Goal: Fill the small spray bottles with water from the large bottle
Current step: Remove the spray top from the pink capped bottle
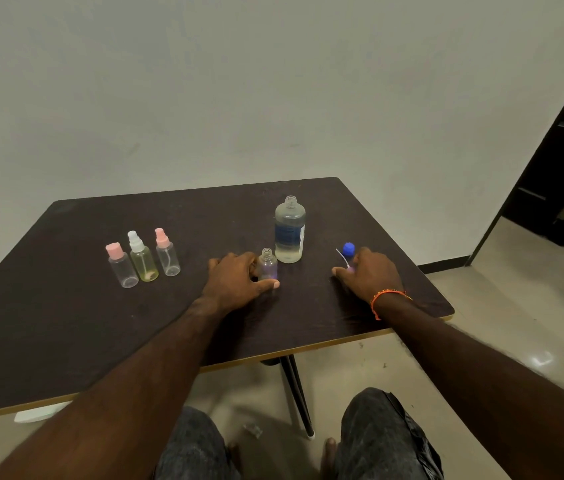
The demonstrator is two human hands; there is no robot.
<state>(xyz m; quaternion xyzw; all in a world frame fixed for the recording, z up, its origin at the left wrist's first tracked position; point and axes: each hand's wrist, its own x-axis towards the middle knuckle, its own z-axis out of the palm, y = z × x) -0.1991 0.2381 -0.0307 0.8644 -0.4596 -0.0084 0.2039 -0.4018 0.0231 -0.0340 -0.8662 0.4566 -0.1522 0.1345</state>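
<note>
Left of centre on the dark counter (66,306) stand three small capped spray bottles in a cluster: one with a pink cap (121,266), a yellowish one with a white sprayer (142,259), and one with a pink sprayer (167,252) — all upright, none opened yet; whether any holds water is hard to tell. Mid-frame, the left hand (235,280) wraps an uncapped small bottle (267,265), fingers (249,259) curled at its left side, thumb along its base, steadying it upright. It looks empty. Just right of and behind it, near but apart, stands the large bottle (290,230), cap off, partly full of clear liquid. Further right, the right hand (369,275) rests low on the counter, fingers curled around a small sprayer head with its white dip tube (341,259) sticking out; a blue cap (349,249) sits just behind the hand. Exact pinch is partly hidden.

Step in hand, as judged: opened bottle readied, pour not begun. Next calls for releasing the sprayer head, lifting the large bottle and tilting slowly — narrow neck, spill risk.
</note>
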